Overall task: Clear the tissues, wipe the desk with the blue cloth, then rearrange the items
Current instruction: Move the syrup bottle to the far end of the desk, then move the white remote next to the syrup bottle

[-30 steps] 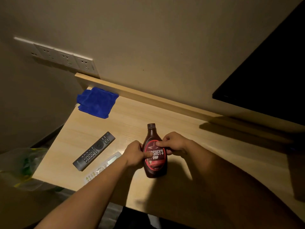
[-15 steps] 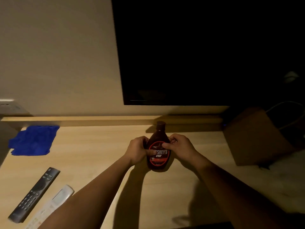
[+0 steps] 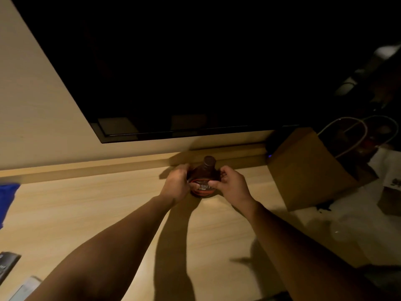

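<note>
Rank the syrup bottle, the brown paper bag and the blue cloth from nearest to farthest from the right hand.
1. Syrup bottle, gripped by the right hand, centre.
2. Brown paper bag, just to the right.
3. Blue cloth, far left edge.

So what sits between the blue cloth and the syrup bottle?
Head view: bare desk runs from the cloth up to the left hand, which grips the bottle.

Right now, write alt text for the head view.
Left hand and right hand grip an upright syrup bottle on a desk below a dark screen. A paper bag stands at right, a blue cloth at far left.
</note>
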Demonstrator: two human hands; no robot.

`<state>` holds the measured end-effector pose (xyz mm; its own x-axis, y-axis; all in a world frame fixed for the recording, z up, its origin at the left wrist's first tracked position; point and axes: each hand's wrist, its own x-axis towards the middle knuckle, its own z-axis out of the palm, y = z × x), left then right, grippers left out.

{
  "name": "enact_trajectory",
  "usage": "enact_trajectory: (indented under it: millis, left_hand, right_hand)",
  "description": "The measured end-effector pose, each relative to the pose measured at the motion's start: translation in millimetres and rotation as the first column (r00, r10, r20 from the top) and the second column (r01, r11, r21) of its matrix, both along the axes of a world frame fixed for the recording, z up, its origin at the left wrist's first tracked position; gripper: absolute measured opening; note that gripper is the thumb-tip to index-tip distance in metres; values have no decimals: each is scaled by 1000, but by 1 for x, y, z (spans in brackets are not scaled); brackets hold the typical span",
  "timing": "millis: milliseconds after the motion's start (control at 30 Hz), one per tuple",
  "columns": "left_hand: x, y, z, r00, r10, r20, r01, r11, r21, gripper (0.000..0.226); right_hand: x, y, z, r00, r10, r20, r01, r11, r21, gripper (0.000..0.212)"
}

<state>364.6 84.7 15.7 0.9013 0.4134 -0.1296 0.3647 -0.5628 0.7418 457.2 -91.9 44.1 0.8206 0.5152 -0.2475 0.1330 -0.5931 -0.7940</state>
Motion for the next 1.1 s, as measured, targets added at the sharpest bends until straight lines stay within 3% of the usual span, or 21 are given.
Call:
enact_trajectory:
  millis: [300,433,600,833,1000,1100]
  left_hand:
    - [-12,-2,-3,1000,2,-19,-1,999,53,57]
    - [-47,0,11,998,63,-28,-62,998,28,77]
    - [-148,11,18,969,237,-76,-228,968,106,65]
    - [-330,20,10,775,617,-136,-551,766,331,66]
    - [-426,26,-9,617,758,-210,-649,642,409,70]
    - [-459,39,-22,583,772,-253,-667,632,394,72]
  right_hand:
    - [-15,-1,-5,998,-39,-42,38,999,-24,41]
    - [-39,-13,-10,997,33,63,-13,957,-289,54]
    - [-105,-25,-20,954,291,73,-207,814,-543,88]
    - [-204,-10,-44,746,655,119,-494,665,-560,116]
    - [-257,19,-65,663,737,131,-572,612,-547,127]
    - [-282,39,-81,637,758,144,-584,595,-552,131]
